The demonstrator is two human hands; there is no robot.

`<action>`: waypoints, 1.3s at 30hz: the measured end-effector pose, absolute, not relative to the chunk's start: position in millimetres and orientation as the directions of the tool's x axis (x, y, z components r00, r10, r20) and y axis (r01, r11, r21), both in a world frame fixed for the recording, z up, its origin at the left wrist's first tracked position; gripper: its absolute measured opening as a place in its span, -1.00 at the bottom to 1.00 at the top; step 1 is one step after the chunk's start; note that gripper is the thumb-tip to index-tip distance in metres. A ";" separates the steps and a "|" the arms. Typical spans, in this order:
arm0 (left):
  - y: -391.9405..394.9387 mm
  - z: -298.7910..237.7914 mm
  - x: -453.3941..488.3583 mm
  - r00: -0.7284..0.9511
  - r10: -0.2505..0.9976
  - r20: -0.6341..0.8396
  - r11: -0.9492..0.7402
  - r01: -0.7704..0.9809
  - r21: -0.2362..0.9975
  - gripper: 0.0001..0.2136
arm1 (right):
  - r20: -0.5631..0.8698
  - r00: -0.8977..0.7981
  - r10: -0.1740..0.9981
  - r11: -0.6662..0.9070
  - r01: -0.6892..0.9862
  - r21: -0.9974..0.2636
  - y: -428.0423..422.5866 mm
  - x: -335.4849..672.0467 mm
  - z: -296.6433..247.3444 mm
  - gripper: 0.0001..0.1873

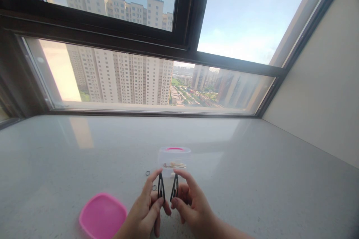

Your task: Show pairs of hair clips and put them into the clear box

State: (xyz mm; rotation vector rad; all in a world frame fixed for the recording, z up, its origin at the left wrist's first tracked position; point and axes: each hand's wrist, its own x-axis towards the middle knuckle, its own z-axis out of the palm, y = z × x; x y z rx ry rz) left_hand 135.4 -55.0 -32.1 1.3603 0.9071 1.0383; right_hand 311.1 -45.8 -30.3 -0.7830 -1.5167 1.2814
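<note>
Two black snap hair clips are held upright side by side, a small gap between them. My left hand (147,209) grips the left hair clip (160,186) by its ends between index finger and thumb. The right hair clip (174,186) is pinched the same way in my right hand (193,203). Just beyond them sits a clear plastic box (174,155) with a pink mark on its far part. Some thin, pale and golden items (175,165) show in the box; their kind is too small to make out. My fingers partly cover its near side.
A pink, rounded-square dish or lid (103,214) lies at the lower left, beside my left forearm. Two small dark rings, one (147,173) farther off and one (154,187) by my left fingers, rest on the pale speckled sill (241,171). A dark-framed window (193,59) rises behind.
</note>
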 end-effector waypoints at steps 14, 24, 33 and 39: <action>-55.4 -31.4 136.0 0.311 0.949 0.061 -0.056 -0.026 0.998 -0.31 | 0.209 -0.321 0.924 0.207 -0.042 -0.977 -46.4 310.9 -28.4 -0.34; -58.9 -20.5 136.2 0.308 0.951 0.041 -0.043 0.001 0.999 -0.36 | 0.223 -0.312 0.924 0.239 0.014 -0.971 -47.1 311.2 -22.3 -0.34; -62.0 -18.4 137.4 0.265 0.964 0.015 -0.014 -0.004 1.000 -0.32 | 0.234 -0.312 0.921 0.256 0.032 -0.966 -46.3 311.3 -21.0 -0.32; -60.1 -18.6 137.2 0.290 0.956 0.041 -0.036 -0.021 0.999 -0.32 | 0.221 -0.322 0.920 0.239 0.016 -0.971 -46.0 311.5 -22.6 -0.30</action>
